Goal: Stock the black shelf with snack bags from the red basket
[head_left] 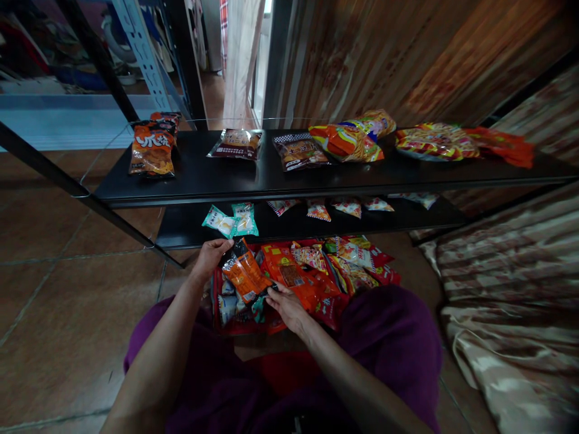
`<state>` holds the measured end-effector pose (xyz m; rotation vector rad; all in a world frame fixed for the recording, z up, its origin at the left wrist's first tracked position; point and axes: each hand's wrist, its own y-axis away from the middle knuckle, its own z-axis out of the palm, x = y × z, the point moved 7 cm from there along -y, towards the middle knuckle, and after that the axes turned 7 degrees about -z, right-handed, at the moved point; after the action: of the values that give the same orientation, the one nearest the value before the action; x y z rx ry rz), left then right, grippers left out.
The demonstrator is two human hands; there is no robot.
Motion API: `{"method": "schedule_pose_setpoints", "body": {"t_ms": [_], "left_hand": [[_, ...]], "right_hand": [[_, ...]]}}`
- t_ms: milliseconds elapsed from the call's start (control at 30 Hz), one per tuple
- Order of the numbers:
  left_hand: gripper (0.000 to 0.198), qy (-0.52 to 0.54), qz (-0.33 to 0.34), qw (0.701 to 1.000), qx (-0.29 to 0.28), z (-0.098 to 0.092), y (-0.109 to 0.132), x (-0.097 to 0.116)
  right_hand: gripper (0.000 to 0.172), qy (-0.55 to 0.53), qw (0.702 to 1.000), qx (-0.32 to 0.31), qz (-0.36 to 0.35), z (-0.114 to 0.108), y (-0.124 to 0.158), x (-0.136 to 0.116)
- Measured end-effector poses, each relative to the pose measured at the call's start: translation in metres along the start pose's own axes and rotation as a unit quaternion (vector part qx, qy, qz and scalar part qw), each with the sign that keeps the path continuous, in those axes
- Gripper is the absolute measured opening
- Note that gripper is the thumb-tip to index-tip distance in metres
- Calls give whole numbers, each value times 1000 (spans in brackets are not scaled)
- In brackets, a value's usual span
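Between both hands I hold an orange and black snack bag [246, 271], tilted over a red box [216, 310] full of snack packets. My left hand [212, 256] pinches its upper left corner, close to the lower shelf's front edge. At the bag's lower right end, my right hand [286, 306] grips the dark edge between thumb and fingers. Right beside it in the box lie a larger orange-red bag [289, 271] and several red and yellow packets [355, 271]. Small blue-white packets [227, 304] show under the held bag. The box's middle is partly hidden by the bag and hands.
Along the black upper shelf [203, 184] lie orange chip bags [152, 147], brown packets [237, 144] and colourful noodle-snack bags [353, 138]. The lower shelf [185, 226] bears green-white packets [244, 218] and small triangular ones [318, 210]. Curtains [520, 289] hang at the right.
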<state>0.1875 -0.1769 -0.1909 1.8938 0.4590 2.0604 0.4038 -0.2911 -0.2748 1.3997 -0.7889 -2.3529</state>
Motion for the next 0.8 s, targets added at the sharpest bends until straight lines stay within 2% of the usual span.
{"method": "schedule_pose_setpoints", "body": {"t_ms": [100, 267, 433, 633, 733, 800], "left_hand": [[37, -12, -11, 999, -42, 5, 2, -1], [32, -87, 31, 992, -87, 16, 7, 3], [33, -108, 49, 991, -61, 19, 6, 4], [36, -90, -7, 995, -42, 15, 0, -3], [35, -79, -34, 994, -63, 15, 0, -5], [34, -61, -25, 995, -80, 14, -1, -3]], "right_hand": [[36, 5, 1000, 6, -6, -6, 1, 0], [40, 23, 1000, -2, -20, -13, 4, 1], [39, 31, 999, 2, -26, -16, 4, 1], [31, 18, 1000, -2, 1, -18, 4, 1], [30, -8, 1000, 8, 13, -22, 4, 1], [30, -30, 999, 18, 18, -24, 4, 0]]}}
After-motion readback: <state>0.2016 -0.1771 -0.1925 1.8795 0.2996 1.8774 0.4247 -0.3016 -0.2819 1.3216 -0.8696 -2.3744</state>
